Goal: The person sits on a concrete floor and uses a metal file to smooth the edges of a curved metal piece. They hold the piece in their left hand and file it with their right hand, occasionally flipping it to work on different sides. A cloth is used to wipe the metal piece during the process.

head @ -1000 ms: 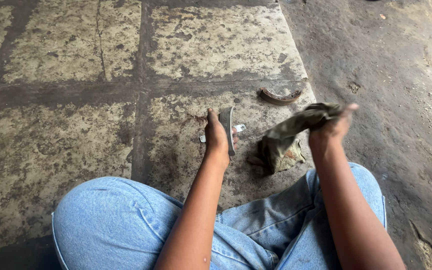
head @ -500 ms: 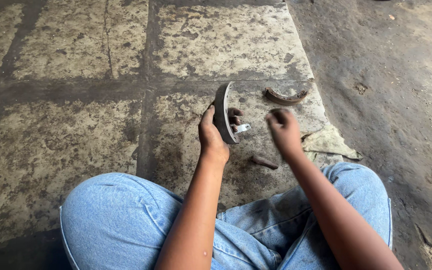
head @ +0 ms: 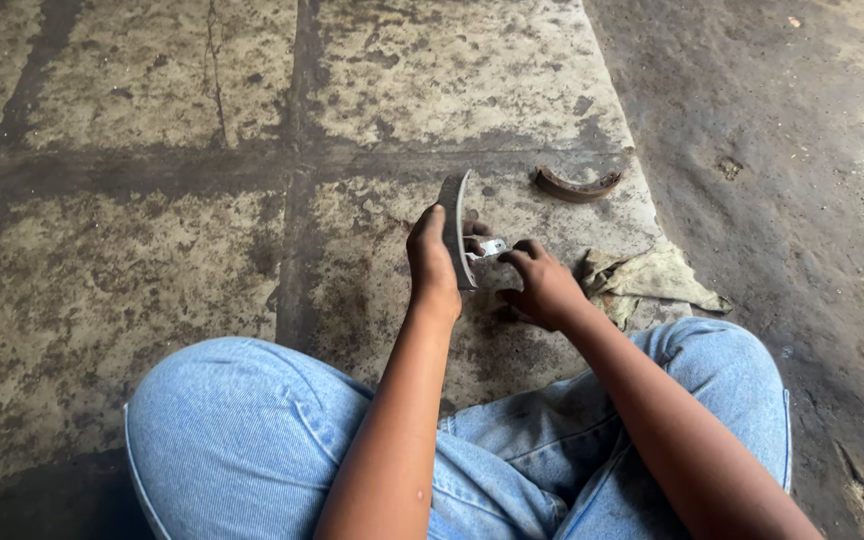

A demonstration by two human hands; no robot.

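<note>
Rag (head: 652,280) is down on the floor now, crumpled at 3 o'clock of the hands; a second ago the right hand held it up in the air. Right hand (head: 542,290) has since come in to the curved brake shoe (head: 454,230), fingertips bent together on a small pale piece (head: 492,247) at the shoe's right face; can't tell if it's actually pinched. Left hand (head: 432,265) stays clamped on the shoe's lower end, holding it upright, edge-on to the camera, just as half a second ago.

Shoe sits above the concrete slab (head: 452,80), just right of the dark vertical joint. Second brake shoe (head: 577,185), rusty, lies flat at 1 o'clock of the held one, well apart, near the slab's right edge where the darker rough ground (head: 802,200) starts.

Open room: bare slab from 9 through 12 o'clock. At 6 o'clock the crossed knees in blue jeans (head: 252,430) close things in. Rag and slab edge crowd the 3 o'clock side.
</note>
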